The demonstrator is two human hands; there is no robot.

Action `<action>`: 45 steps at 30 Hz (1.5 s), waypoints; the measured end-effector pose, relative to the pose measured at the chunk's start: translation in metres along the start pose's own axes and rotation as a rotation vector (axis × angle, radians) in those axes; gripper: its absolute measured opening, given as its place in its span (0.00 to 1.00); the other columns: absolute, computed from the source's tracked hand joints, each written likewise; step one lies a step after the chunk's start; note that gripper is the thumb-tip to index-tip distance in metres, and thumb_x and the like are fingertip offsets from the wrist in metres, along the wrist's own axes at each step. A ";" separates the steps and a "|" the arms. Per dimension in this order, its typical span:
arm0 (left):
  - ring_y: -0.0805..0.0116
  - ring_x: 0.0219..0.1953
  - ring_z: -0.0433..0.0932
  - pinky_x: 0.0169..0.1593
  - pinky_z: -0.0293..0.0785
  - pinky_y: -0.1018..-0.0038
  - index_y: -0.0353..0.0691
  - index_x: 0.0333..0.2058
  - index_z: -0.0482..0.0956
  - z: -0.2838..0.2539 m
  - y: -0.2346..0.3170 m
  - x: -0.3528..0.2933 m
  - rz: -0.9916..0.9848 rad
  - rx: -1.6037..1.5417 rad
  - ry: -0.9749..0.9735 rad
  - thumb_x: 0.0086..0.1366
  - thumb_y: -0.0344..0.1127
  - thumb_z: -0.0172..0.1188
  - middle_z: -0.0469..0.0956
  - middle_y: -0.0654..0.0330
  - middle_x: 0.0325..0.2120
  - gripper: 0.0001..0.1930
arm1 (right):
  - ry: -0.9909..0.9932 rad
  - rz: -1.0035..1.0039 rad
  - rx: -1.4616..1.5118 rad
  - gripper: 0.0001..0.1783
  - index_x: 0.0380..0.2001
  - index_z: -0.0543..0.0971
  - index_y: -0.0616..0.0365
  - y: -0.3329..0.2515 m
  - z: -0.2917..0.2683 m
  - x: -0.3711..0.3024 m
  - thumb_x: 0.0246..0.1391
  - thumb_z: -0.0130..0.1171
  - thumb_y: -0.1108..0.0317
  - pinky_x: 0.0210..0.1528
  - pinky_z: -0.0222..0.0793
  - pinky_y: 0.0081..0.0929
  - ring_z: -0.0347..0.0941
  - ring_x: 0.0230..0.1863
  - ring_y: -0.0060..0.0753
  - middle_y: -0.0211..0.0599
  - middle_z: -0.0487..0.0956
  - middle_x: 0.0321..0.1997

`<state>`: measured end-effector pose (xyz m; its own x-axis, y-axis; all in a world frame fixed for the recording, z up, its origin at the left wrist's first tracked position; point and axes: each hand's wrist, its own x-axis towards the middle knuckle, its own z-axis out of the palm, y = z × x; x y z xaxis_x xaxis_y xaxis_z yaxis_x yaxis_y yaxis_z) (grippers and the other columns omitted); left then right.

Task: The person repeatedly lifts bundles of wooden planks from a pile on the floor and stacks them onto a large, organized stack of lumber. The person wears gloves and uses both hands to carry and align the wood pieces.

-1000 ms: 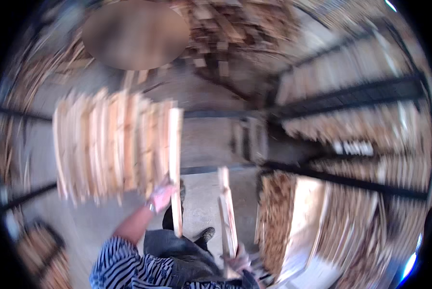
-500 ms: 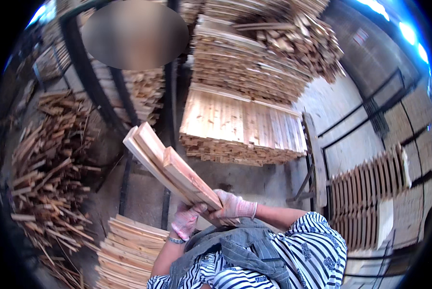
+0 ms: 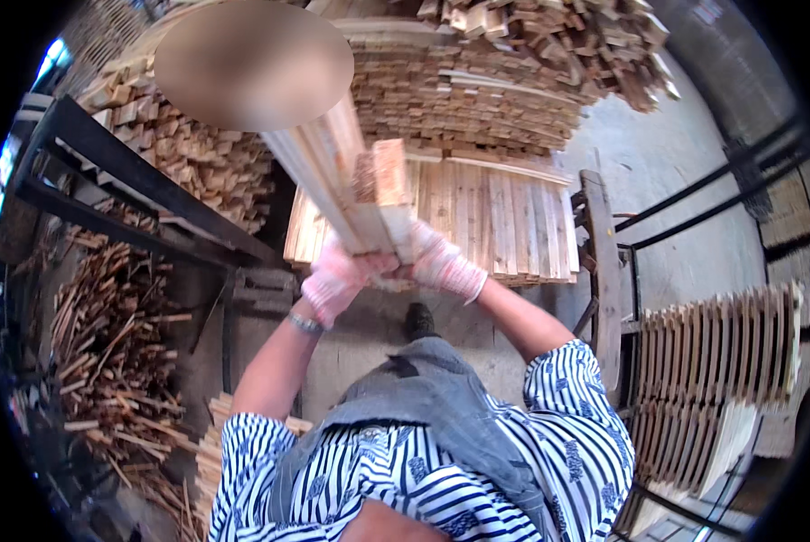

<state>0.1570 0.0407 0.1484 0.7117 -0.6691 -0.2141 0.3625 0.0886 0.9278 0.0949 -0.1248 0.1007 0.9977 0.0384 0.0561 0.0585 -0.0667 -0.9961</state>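
At the left, a heap of scrap wood (image 3: 116, 352) is lying near a dark metal frame (image 3: 156, 199). Farther right, the left hand (image 3: 340, 275) (gloved in pinkish white) is gripping the near ends of several boards (image 3: 334, 185), which are slanting away from the body between both hands. The right hand (image 3: 443, 262), gloved alike, is holding their other side, its grip wrapping the wood. Beyond, a neat board stack (image 3: 500, 212) is sitting partly hidden; at far right, wooden slats (image 3: 716, 348) are standing in rows.
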 end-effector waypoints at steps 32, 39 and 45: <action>0.62 0.38 0.76 0.39 0.70 0.64 0.53 0.32 0.79 -0.103 -0.222 0.167 -0.005 1.898 -0.144 0.58 0.39 0.52 0.76 0.63 0.32 0.06 | -0.379 0.874 -1.371 0.34 0.46 0.69 0.57 0.214 -0.237 -0.051 0.39 0.69 0.52 0.48 0.71 0.46 0.73 0.48 0.55 0.50 0.76 0.46; 0.64 0.40 0.75 0.41 0.71 0.66 0.53 0.31 0.78 -0.147 -0.299 0.161 0.247 1.871 -0.009 0.55 0.37 0.53 0.75 0.65 0.33 0.06 | -0.240 0.679 -1.263 0.31 0.51 0.67 0.57 0.272 -0.233 -0.118 0.42 0.66 0.65 0.53 0.67 0.46 0.68 0.51 0.57 0.51 0.72 0.49; 0.63 0.41 0.77 0.41 0.73 0.67 0.49 0.28 0.79 -0.154 -0.260 0.190 -0.207 1.987 -0.454 0.54 0.35 0.54 0.77 0.62 0.34 0.05 | -0.260 0.534 -1.244 0.14 0.40 0.72 0.60 0.304 -0.264 -0.117 0.48 0.56 0.70 0.49 0.66 0.49 0.70 0.44 0.60 0.53 0.76 0.37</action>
<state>0.2907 0.0035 -0.1806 0.4714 -0.6868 -0.5532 -0.8381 -0.5441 -0.0387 0.0052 -0.4123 -0.1901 0.8814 -0.0989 -0.4619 -0.1964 -0.9660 -0.1679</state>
